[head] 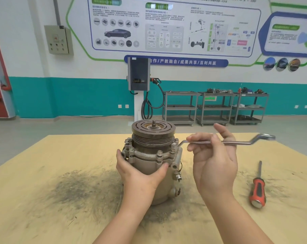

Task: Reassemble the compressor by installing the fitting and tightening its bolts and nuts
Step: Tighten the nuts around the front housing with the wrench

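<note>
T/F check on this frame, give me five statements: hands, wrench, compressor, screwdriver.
1. The left hand grips the compressor body. True.
2. The right hand holds the screwdriver. False: it holds the wrench; the screwdriver lies on the table to the right.
3. The wrench's near end sits at a bolt on the compressor's right side. True.
4. The compressor lies on its side. False: it stands upright, pulley on top.
5. The wrench shaft runs about horizontal. True.
</note>
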### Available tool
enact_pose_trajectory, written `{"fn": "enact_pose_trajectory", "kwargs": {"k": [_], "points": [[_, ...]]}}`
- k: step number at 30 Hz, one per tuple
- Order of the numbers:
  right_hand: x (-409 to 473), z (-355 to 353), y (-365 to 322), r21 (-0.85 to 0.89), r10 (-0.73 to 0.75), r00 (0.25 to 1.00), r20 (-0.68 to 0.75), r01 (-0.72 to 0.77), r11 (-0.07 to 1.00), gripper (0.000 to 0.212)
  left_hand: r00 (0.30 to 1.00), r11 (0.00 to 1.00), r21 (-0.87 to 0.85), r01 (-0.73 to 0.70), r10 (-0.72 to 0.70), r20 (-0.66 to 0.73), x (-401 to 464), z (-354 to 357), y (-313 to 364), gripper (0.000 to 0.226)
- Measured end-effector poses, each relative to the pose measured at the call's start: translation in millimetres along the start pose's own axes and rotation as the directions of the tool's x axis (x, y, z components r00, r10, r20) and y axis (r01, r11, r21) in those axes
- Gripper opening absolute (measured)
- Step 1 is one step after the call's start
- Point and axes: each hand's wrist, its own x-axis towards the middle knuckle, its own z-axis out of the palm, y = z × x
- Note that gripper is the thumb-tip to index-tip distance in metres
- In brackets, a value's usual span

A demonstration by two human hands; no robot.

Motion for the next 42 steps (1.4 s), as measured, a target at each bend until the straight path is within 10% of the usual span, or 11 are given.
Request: {"fn": "enact_pose_trajectory", "kwargs": {"k": [10,13,15,20,26,29,39,42], "points": [[16.0,-10.9,7.5,0.204,0.317,0.941,-0.12,-0.289,0.935,0.026,0.999,1.0,0.003,-0.017,0.017,0.032,-4.3,-2.8,4.2,0.146],[-2.0,-9.7,15.8,-0.063,-0.085,0.996,-0.015,0.084,0.994,0.019,0.999,0.999,0.018,-0.032,0.031,0.039,-5.4,-3.0,3.3,0.149],[-17.2,-9.4,24.6,-0.313,-0.358,0.886,0.293,0.443,0.84,0.015,0.999,0.999,0.02,-0.035,0.034,0.028,-4.3,-4.1,2.0,0.147],[-29.2,-2.9,32.2,-0.418,-0.356,0.619,0.7,0.759,0.499,0.015,0.998,0.999,-0.02,-0.044,0.043,-0.041,-4.3,0.6,8.4,0.132],[-13.5,4.7,4.9,-0.285,-0.424,0.844,0.328,0.516,0.808,0.018,0.999,0.999,0.004,-0.039,0.039,0.022,-1.6,-3.8,-1.2,0.147],[-2.2,1.0,1.1,-0.141,-0.161,0.987,0.029,0.163,0.976,0.024,0.998,0.998,0.015,-0.062,0.061,0.028,0.9,-3.2,-5.5,0.145],[23.9,-19.3,7.5,0.147,0.323,0.945,-0.057,-0.312,0.939,0.022,0.997,0.996,0.034,-0.083,0.083,0.01,9.3,-4.9,-12.9,0.14],[13.7,-20.9,13.1,-0.049,0.095,0.995,-0.02,-0.096,0.994,0.013,0.997,0.997,0.022,-0.069,0.068,0.022,13.9,-6.0,-15.5,0.14]]}}
